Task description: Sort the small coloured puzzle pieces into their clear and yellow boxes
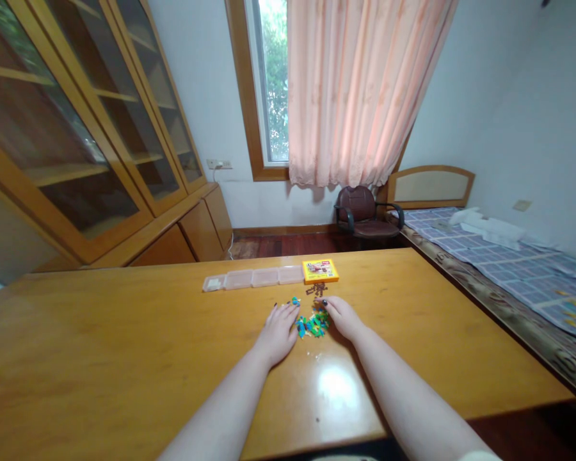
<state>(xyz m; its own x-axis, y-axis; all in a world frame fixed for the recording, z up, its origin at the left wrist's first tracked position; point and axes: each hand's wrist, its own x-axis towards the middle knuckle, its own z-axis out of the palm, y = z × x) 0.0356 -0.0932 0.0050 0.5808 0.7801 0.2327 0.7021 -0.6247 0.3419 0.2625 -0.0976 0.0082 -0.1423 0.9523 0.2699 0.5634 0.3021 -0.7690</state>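
Small blue, green and yellow plastic pieces, likely building bricks, form a loose pile (313,324) on the wooden table. My left hand (277,331) lies low and flat at the pile's left side, fingers stretched forward. A few blue and green pieces (296,301) sit just beyond its fingertips. At the pile's far right edge is my right hand (343,316), thumb and fingers drawn together over the pieces; whatever they pinch is too small to make out. Just ahead of it lies a separate cluster of dark brown pieces (317,289).
Behind the brown cluster is a yellow box (320,271) with a printed picture. A row of shallow clear trays (266,277) extends left from it. The wooden table (125,358) has a bed (489,256) to its right and a chair (365,214) beyond its far edge.
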